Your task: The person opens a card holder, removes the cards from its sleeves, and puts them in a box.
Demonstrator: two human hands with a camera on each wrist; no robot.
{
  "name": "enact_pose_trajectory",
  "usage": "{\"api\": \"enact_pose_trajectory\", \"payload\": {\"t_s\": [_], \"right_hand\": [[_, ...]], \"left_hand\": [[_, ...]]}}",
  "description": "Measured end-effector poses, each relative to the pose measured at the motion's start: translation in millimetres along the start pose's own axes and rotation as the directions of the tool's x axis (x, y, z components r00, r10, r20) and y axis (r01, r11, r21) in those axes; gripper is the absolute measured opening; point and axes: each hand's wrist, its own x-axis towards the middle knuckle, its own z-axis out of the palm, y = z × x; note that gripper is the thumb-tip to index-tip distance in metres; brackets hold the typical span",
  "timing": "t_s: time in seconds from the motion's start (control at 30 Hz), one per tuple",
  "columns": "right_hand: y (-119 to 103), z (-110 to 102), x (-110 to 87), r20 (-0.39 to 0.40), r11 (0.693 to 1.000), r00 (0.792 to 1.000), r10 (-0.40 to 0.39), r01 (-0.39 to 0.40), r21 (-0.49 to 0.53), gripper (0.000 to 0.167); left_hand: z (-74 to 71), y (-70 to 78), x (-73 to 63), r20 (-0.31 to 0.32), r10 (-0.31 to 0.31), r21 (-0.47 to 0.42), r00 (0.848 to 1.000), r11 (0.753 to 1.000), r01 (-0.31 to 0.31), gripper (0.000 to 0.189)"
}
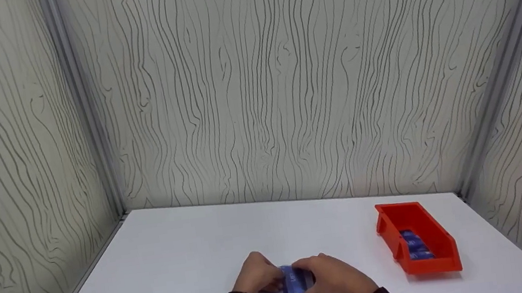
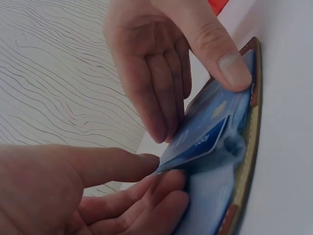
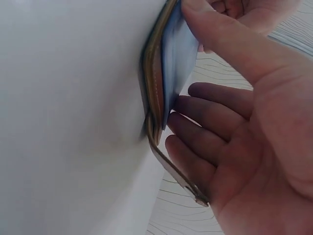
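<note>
A brown leather card holder (image 2: 253, 132) with clear plastic sleeves lies opened on the white table, in front of both hands. My left hand (image 1: 257, 275) pinches the edge of a blue card (image 2: 199, 143) between thumb and fingers, at the mouth of a sleeve. From the other side, my right hand (image 1: 334, 277) grips the holder, thumb on its near edge and fingertips at its far edge. In the right wrist view a thin strap (image 3: 168, 166) with a snap sticks out from the holder beside the right fingers.
To the right on the table (image 1: 180, 256) stands a red plastic bin (image 1: 442, 264) holding several blue packs or cards (image 1: 415, 245). Wood-grain panels (image 1: 254, 92) enclose the table at the back and both sides, with grey posts in the corners.
</note>
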Motion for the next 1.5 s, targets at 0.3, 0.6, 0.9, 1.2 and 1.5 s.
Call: {"api": "enact_pose_trajectory", "payload": {"t_s": [0.3,0.6,0.9,1.2,1.5], "right_hand": [[-4.8,-0.5,1.8,0.02,0.999,0.999,0.048,-0.048,0.012,0.078],[-3.9,-5.4,-0.9,0.025,0.995,0.994,0.102,-0.102,0.002,0.075],[-3.9,-6.9,-2.9,0.027,0.995,0.995,0.098,-0.097,-0.032,0.074],[-3.0,-5.6,0.6,-0.022,0.995,0.994,-0.104,0.104,-0.01,0.071],[-2.6,0.0,5.9,0.041,0.998,0.998,-0.055,0.054,0.024,0.043]], "left_hand": [[-1.0,-1.4,1.0,-0.004,-0.016,0.005,1.0,1.0,0.016,0.014],[-2.1,1.8,1.0,0.001,-0.025,0.024,1.0,0.999,0.025,0.014],[-5.7,1.7,4.7,0.0,-0.085,0.05,0.996,0.995,0.085,0.021],[-8.2,0.9,3.5,-0.001,-0.052,0.023,0.999,0.998,0.052,0.022],[-7.6,1.9,0.8,0.016,-0.039,0.054,0.999,0.998,0.038,0.02]]}}
